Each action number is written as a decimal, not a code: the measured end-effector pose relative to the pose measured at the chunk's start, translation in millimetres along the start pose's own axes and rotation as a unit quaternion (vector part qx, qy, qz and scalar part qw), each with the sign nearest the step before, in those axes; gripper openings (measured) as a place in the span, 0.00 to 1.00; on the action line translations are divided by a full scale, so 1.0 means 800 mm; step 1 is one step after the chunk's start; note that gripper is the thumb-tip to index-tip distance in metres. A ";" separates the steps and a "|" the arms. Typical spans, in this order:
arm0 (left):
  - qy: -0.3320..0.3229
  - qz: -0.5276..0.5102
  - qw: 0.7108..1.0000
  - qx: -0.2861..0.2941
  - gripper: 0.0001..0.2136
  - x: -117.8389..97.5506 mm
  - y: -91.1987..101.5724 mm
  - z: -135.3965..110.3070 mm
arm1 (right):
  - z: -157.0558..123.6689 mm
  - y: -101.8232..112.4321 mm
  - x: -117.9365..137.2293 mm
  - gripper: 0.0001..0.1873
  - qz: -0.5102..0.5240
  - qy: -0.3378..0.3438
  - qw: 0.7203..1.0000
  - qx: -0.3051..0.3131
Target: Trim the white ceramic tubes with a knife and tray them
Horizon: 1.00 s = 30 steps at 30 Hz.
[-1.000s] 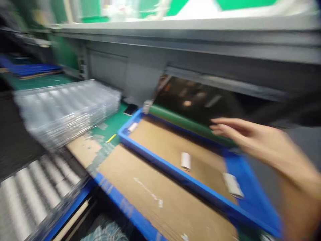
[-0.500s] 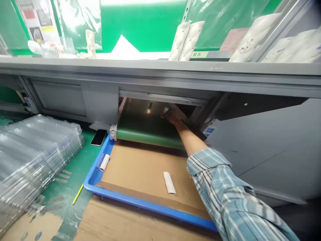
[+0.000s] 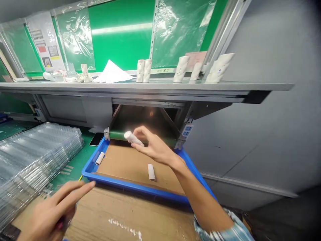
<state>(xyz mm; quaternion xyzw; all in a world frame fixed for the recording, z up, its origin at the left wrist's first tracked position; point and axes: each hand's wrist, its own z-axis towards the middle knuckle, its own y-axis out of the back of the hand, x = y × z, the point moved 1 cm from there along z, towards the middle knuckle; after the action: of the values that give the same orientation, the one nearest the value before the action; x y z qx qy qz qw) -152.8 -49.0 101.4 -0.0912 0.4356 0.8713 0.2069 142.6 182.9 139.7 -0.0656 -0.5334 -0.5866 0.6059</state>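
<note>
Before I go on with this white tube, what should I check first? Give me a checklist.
1. Grip on held tube: ok, pinched in the right hand fingertips.
2. Blue tray under that hand: ok, lined with cardboard.
3. Room in the tray: ok, only the left tube and the middle tube lie there, apart.
4. Left hand free: cannot tell, palm hidden.
5. Phone: ok, outside the tray.

A blue-and-white plaid sleeve [image 3: 224, 230] is bunched near the right elbow. The left hand [image 3: 51, 211] and right hand [image 3: 155, 149] are bare.
</note>
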 end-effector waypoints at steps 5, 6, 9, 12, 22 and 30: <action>-0.046 -0.196 0.972 0.117 0.31 -0.070 -0.073 0.120 | -0.103 0.013 0.041 0.14 0.102 0.011 0.994 -0.049; -0.058 -0.231 0.961 0.139 0.30 -0.083 -0.090 0.138 | -0.112 0.013 0.040 0.15 0.134 0.000 0.989 -0.056; -0.077 -0.302 0.937 0.156 0.20 -0.107 -0.130 0.165 | -0.125 0.011 0.028 0.22 0.251 -0.059 0.962 -0.091; -0.054 -0.325 0.935 0.133 0.18 -0.115 -0.151 0.170 | -0.130 0.012 0.012 0.26 0.312 -0.100 0.935 -0.135; -0.059 -0.391 0.912 0.112 0.15 -0.111 -0.166 0.172 | -0.130 0.014 0.000 0.24 0.254 -0.112 0.945 -0.170; -0.097 -0.380 0.912 0.118 0.13 -0.099 -0.162 0.173 | -0.132 0.006 0.008 0.21 0.253 -0.075 0.950 -0.164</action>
<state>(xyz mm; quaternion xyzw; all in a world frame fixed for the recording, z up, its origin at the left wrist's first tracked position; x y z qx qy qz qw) -21.6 108.5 118.1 -0.1396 0.4459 0.6735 0.5727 204.9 105.9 102.8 -0.3408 -0.4394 -0.4868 0.6736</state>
